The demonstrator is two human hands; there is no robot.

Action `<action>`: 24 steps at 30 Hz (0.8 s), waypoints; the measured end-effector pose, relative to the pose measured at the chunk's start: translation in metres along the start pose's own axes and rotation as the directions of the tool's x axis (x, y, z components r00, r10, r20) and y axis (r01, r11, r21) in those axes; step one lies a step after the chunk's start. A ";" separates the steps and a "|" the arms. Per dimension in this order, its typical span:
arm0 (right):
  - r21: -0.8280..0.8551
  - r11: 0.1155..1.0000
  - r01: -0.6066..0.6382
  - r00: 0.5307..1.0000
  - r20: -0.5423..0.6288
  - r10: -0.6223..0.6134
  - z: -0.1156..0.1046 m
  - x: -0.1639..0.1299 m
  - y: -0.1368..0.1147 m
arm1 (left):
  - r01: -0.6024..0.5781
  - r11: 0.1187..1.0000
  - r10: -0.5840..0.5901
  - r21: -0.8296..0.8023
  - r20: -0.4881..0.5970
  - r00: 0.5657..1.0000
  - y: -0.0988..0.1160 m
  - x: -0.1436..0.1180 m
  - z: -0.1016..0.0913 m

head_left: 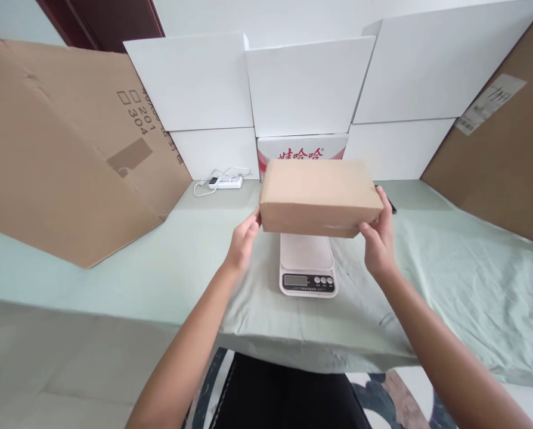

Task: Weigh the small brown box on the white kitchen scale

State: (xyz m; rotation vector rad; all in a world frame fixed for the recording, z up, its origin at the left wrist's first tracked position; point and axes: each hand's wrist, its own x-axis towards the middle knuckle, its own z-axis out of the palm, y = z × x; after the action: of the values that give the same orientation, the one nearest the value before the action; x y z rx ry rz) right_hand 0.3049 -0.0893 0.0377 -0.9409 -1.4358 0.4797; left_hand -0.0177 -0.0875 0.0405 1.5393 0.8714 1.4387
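Observation:
A closed brown cardboard box is held up between my two hands. My left hand grips its left end, with the fingers partly hidden behind it. At the right end, my right hand has its thumb on the near side and its fingers round the far side. Below the box stands a white kitchen scale, its back part covered from view. The scale's small display and three buttons face me; I cannot make out any reading.
A pale green cloth covers the table. Behind are stacked white boxes, with a white power strip and cable before them. Large cardboard panels flank the left and right. A dark object shows partly beside my right hand.

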 end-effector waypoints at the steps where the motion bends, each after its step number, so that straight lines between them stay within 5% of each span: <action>1: -0.011 1.000 0.014 1.000 -0.003 -0.014 0.004 0.012 0.003 | 0.004 1.000 -0.004 -0.002 -0.010 1.000 -0.003 0.012 0.001; 6: -0.033 0.999 0.017 0.998 -0.064 -0.019 0.032 0.055 0.044 | 0.043 0.999 -0.045 -0.029 -0.072 0.996 -0.049 0.057 0.013; 11: 0.028 0.994 -0.103 0.990 -0.096 0.105 0.047 0.053 0.084 | 0.127 0.992 -0.127 -0.012 -0.080 0.989 -0.089 0.064 0.018; 24: -0.005 0.986 -0.167 0.984 -0.062 0.166 0.045 0.047 0.094 | 0.226 0.974 -0.226 -0.016 -0.067 0.972 -0.094 0.060 0.019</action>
State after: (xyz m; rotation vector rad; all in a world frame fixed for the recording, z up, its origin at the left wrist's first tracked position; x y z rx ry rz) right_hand 0.2917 0.0126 -0.0120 -1.0802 -1.3110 0.5630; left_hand 0.0118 0.0032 -0.0201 1.3431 1.0452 1.3334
